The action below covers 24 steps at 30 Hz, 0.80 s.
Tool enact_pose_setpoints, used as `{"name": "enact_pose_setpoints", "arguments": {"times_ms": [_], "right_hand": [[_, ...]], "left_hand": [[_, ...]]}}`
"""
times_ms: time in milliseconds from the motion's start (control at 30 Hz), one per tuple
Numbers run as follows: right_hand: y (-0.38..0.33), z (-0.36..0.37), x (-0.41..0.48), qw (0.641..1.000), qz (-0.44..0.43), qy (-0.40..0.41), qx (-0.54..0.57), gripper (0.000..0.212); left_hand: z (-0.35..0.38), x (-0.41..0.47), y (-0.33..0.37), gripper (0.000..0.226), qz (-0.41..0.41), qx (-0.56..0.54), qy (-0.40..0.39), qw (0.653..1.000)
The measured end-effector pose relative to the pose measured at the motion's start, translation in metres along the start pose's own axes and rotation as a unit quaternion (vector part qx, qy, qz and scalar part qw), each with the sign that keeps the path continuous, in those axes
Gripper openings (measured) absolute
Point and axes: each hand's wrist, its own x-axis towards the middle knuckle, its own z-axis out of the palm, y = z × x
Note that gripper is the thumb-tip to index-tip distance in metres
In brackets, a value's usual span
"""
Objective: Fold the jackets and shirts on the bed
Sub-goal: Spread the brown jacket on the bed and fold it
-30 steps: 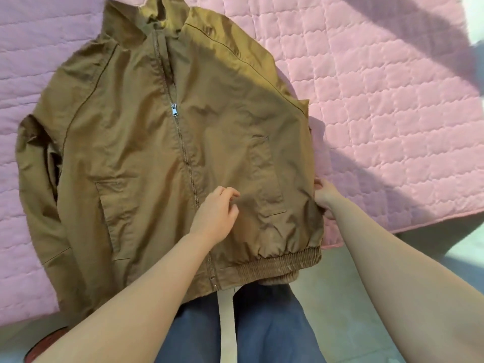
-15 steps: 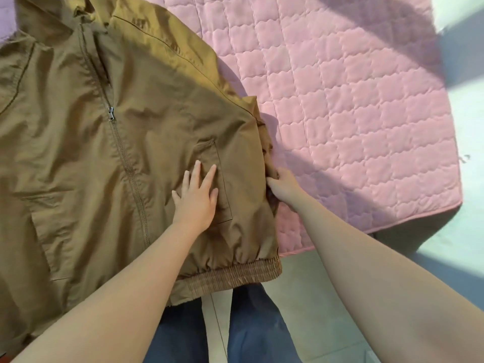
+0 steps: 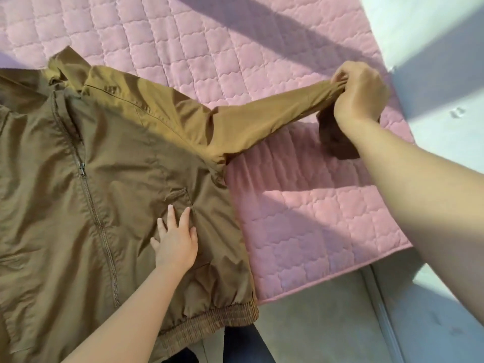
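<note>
— Place of the jacket [image 3: 104,192]?
— Flat on the pink quilt [image 3: 314,231], front up, zipped, hem [image 3: 209,323] at the near edge.
— And the sleeve [image 3: 262,119]?
— Stretched out to the right, long axis across the quilt, pointing away from the chest.
— Held by which hand?
— By the right hand [image 3: 358,95], fingers curled tight round the cuff [image 3: 336,138] end. Then the left hand [image 3: 175,244], flat on the front by the pocket [image 3: 188,205], fingers straight, pressing, gripping nothing.
— Next move, probably?
— Likely folding the sleeve back leftward over the chest; right hand nearer, already at its far end.
</note>
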Motion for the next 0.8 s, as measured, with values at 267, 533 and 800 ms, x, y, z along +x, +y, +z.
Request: {"name": "enact_pose_setpoints", "arguments": {"times_ms": [267, 533, 800], "right_hand": [[0.078, 0.053, -0.003, 0.974, 0.064, -0.19, -0.108, 0.036], [0.098, 0.081, 0.006, 0.678, 0.556, -0.101, 0.47, 0.057], [0.115, 0.075, 0.044, 0.583, 0.498, -0.197, 0.611, 0.031]], "left_hand": [[-0.013, 0.035, 0.022, 0.04, 0.094, 0.011, 0.169, 0.981], [-0.068, 0.107, 0.064, 0.037, 0.189, 0.011, 0.179, 0.965], [-0.07, 0.151, 0.11, 0.068, 0.209, 0.048, 0.118, 0.97]]}}
